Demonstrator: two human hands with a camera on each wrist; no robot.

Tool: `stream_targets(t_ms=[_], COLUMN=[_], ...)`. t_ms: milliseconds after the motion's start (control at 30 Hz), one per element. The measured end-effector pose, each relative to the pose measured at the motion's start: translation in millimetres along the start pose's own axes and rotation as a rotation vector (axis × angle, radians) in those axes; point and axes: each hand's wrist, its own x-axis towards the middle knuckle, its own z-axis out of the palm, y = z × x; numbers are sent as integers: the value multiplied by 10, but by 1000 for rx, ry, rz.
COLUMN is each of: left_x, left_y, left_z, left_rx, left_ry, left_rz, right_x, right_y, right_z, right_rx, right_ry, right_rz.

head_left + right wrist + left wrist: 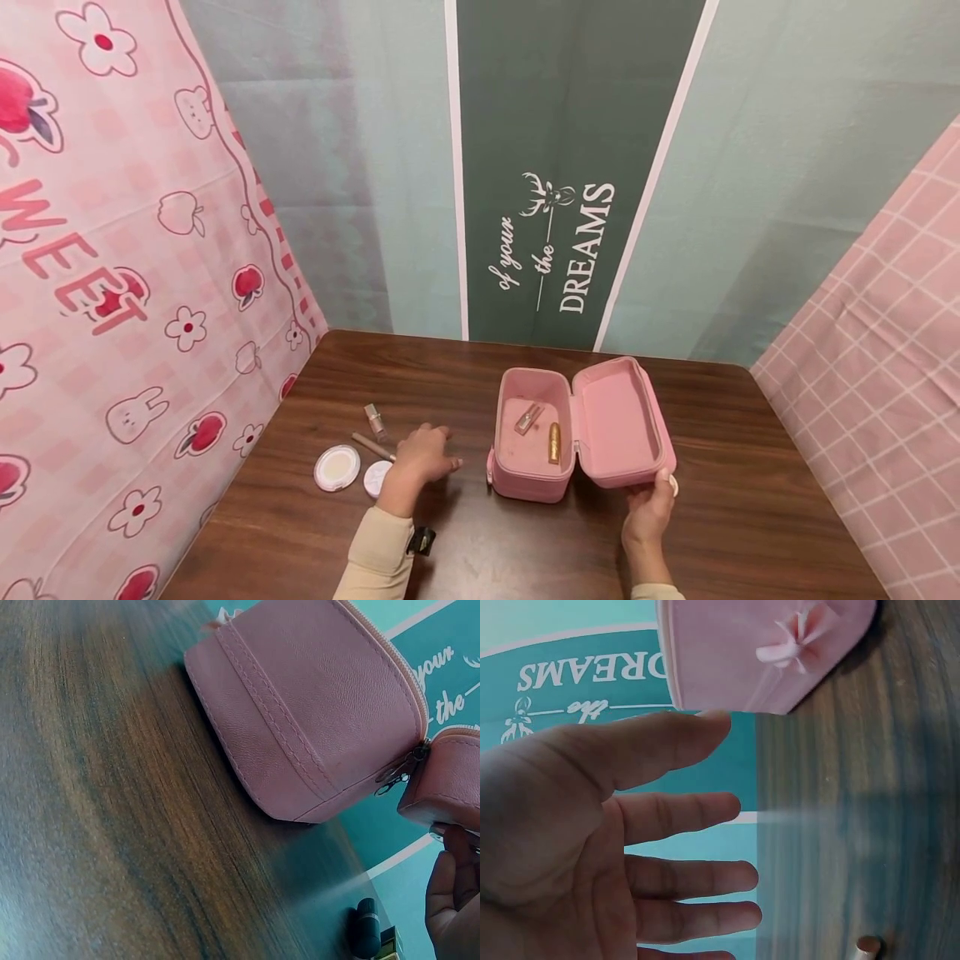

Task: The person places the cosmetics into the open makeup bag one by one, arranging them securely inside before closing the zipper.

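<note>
Boxy stitched pink case point(532, 487); right hand point(649, 510) grips lid point(618, 425); left hand point(426, 454) spread.

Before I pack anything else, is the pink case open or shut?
Open: the pink case has its lid swung aside, the right hand holding its edge, and a gold tube shows inside.

The brown table point(735, 517) bears cosmetics point(337, 468), 1 pink case point(531, 488).
</note>
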Motion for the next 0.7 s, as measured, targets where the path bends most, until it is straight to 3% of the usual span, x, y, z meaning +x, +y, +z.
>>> stream_targets(t_ms=[700], left_x=[63], left_y=[-306], left_z=[-8], left_rx=[67], left_ry=[30], left_rz=[-59], right_x=[-7], right_y=[26], right_z=[-32], right_rx=[42], right_ry=[-14], right_rz=[-7])
